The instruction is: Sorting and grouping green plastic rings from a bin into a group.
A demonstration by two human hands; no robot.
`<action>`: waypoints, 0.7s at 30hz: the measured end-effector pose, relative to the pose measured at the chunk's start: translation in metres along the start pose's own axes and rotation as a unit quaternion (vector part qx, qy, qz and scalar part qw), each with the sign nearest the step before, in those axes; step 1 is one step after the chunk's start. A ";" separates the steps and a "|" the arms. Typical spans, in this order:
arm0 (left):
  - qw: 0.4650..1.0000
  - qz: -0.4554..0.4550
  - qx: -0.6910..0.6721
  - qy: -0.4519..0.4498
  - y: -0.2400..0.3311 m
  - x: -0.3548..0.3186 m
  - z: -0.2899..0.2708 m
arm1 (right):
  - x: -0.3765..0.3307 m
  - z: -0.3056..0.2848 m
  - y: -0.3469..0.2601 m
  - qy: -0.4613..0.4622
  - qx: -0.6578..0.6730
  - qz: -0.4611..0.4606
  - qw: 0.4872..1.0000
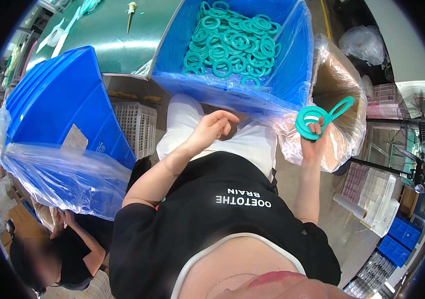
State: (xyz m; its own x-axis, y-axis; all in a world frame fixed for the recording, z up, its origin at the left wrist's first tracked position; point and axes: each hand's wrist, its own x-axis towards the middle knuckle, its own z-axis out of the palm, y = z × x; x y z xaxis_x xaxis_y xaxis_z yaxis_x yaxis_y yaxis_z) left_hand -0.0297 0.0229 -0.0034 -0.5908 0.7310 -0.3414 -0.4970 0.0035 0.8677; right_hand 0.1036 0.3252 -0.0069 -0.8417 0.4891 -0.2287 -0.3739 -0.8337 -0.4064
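Note:
On the right, my right hand (318,133) is closed around several teal plastic rings (302,118). One of them stands out at a slant toward the upper right, and the others overlap flat around the fingers. My left hand (212,130) hovers over my lap, its index finger stretched out and the other fingers loosely curled; I see nothing held in it. Ahead of me, a blue bin (287,60) lined with clear plastic holds a heap of teal rings (232,45). Beside my right hand stands a carton lined with clear plastic (344,132).
A blue bin draped with plastic film (60,104) leans at the left. Behind it is a green worktable (122,55) with a small brush-like tool (130,17). A white crate (135,127) stands on the floor. A co-worker (80,249) sits at the lower left. Crates (372,194) and a fan (422,167) are at the right.

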 end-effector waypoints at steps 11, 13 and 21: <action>0.994 -0.054 -0.082 -0.042 -0.011 -0.004 0.013 | -0.038 0.051 0.069 -0.151 -0.350 0.187 0.905; 0.985 -0.066 -0.144 -0.065 -0.009 -0.006 0.013 | -0.039 0.058 0.073 -0.295 -0.728 -0.023 0.618; 0.980 -0.077 -0.182 -0.026 -0.024 -0.003 0.015 | -0.045 0.053 0.082 -0.153 -0.621 -0.079 0.765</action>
State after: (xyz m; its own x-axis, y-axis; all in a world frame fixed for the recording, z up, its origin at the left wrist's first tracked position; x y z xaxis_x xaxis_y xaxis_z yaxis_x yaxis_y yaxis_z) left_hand -0.0065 0.0303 -0.0178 -0.4629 0.7745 -0.4311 -0.7768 -0.1201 0.6182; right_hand 0.0901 0.2210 0.0171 -0.9473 0.3164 0.0505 0.0176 0.2088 -0.9778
